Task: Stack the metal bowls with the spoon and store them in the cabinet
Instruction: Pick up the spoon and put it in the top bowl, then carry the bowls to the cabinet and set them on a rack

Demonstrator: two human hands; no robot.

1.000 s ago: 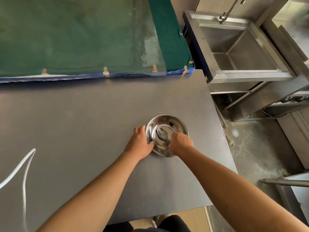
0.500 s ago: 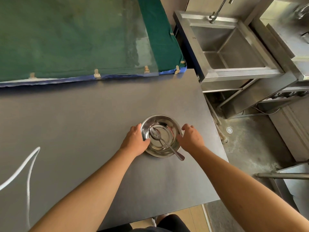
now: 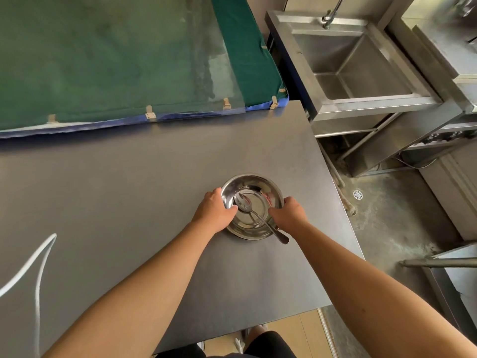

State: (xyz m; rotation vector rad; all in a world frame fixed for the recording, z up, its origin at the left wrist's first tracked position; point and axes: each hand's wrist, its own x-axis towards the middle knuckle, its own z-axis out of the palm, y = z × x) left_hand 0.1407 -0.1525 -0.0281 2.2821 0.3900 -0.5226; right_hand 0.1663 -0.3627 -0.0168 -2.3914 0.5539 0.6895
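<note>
bowls (image 3: 254, 202) btwn both hands (image 3: 215, 213)

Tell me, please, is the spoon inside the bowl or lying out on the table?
Inside: the spoon rests its head in the bowl, with the handle sticking out over the near rim.

Grey table (image 3: 129, 192), steel sink (image 3: 361, 73) nr, concrete floor (image 3: 402, 228)

arms: bare, no sleeves | left grip (image 3: 215, 211), right grip (image 3: 290, 213): no gloves, rings | lower garment: dark
</note>
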